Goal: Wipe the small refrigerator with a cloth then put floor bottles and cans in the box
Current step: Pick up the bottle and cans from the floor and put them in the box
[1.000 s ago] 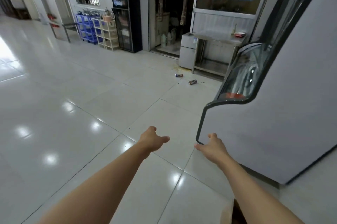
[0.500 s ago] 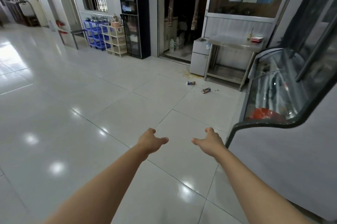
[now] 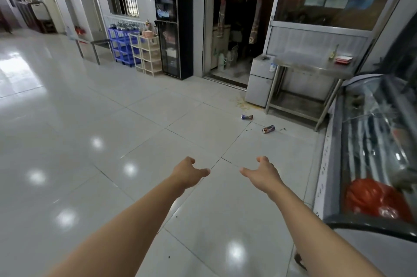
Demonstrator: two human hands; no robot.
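A small grey two-door refrigerator (image 3: 259, 80) stands against the far wall beside a doorway. Two crushed cans lie on the tiled floor in front of it: a blue one (image 3: 246, 117) and a darker one (image 3: 268, 129) slightly nearer. My left hand (image 3: 188, 172) and my right hand (image 3: 261, 173) are stretched out ahead of me over the floor, both empty with fingers apart, well short of the cans. No cloth or box shows in view.
A steel table (image 3: 313, 66) stands right of the refrigerator. A glass-topped display freezer (image 3: 372, 152) runs along my right side. A black dispenser cabinet (image 3: 173, 30), beige shelves (image 3: 147, 55) and blue racks (image 3: 119, 46) line the back wall. Yellowish stains mark the floor near the refrigerator.
I have moved forward past the freezer's corner. The refrigerator and cans are closer and more central. My right hand has come away from the freezer's side.
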